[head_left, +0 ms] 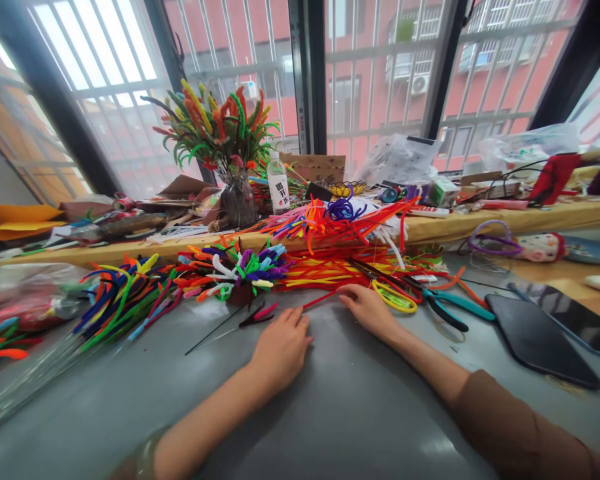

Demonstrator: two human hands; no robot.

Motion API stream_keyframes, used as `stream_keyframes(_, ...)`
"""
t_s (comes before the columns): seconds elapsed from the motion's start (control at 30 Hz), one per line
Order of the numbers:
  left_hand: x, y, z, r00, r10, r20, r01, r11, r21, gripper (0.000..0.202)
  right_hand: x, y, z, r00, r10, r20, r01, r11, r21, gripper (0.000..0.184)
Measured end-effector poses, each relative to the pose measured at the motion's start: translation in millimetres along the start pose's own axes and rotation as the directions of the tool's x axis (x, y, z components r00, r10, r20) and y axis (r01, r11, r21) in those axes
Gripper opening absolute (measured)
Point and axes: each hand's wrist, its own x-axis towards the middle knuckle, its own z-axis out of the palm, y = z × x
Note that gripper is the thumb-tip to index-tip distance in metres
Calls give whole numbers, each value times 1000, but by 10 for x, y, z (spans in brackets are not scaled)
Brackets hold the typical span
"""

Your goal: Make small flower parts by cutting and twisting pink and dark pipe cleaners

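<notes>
A red pipe cleaner [321, 301] is stretched between my hands, low over the grey table. My left hand [283, 343] is closed at its left end, the fingertips largely hidden behind the knuckles. At the other end, my right hand [367, 310] pinches it between thumb and fingers. Just left of my left hand lie a dark-and-pink pipe-cleaner piece [260, 315] and a thin dark stick [213, 333]. Behind my hands spreads a pile of red and yellow pipe cleaners [320, 270]. Yellow-handled scissors [394, 297] and teal-and-black pliers [447, 307] rest beside my right hand.
Two dark phones [540, 340] lie at the right. To the left are a pot of colourful pipe cleaners [240, 293] and a wire-stemmed bundle [125, 300]. A cluttered wooden ledge [260, 240] runs along the back, carrying a vase [239, 200] and a bottle [278, 185].
</notes>
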Motion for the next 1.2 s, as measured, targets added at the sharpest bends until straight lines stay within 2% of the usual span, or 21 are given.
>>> stream_keyframes(0.07, 217, 122, 119, 998, -23, 55, 24, 1000, -14, 49, 12, 47, 9, 999, -49, -24, 47, 995, -89, 24)
stream_keyframes(0.17, 535, 180, 254, 995, 7, 97, 2, 995, -95, 57, 35, 99, 26, 995, -100, -16, 95, 979, -183, 26)
stream_keyframes(0.27, 794, 125, 315, 994, 49, 98, -35, 990, -136, 63, 55, 114, 32, 991, -131, -25, 121, 962, -245, 26)
stream_keyframes(0.37, 946, 41, 331, 991, 95, 97, -76, 980, -184, 68, 68, 85, 21, 986, -158, -50, 138, 949, -283, 25)
stream_keyframes(0.5, 982, -20, 334, 992, 117, 47, -102, 965, -242, 68, 147, -36, -4, 978, -188, -93, 149, 935, -322, 24)
stream_keyframes(0.67, 910, -16, 324, 994, 108, -26, -110, 938, -328, 49, 487, -375, 16, 969, -201, -142, 111, 871, -478, 30)
stream_keyframes(0.8, 870, 27, 286, 996, 34, -77, -63, 909, -411, 37, 867, -671, 135, 968, -199, -150, 63, 777, -626, 37)
stream_keyframes(0.9, 859, 49, 238, 993, -50, -109, -10, 871, -491, 34, 1101, -778, 238, 972, -193, -132, 46, 712, -701, 36)
stream_keyframes(1.07, 874, 34, 167, 968, -206, -140, 62, 744, -666, 28, 1256, -783, 304, 977, -177, -114, 24, 631, -775, 30)
stream_keyframes(1.2, 934, -32, 144, 935, -331, -129, 90, 572, -815, 24, 1089, -761, 290, 978, -174, -116, 10, 594, -805, 31)
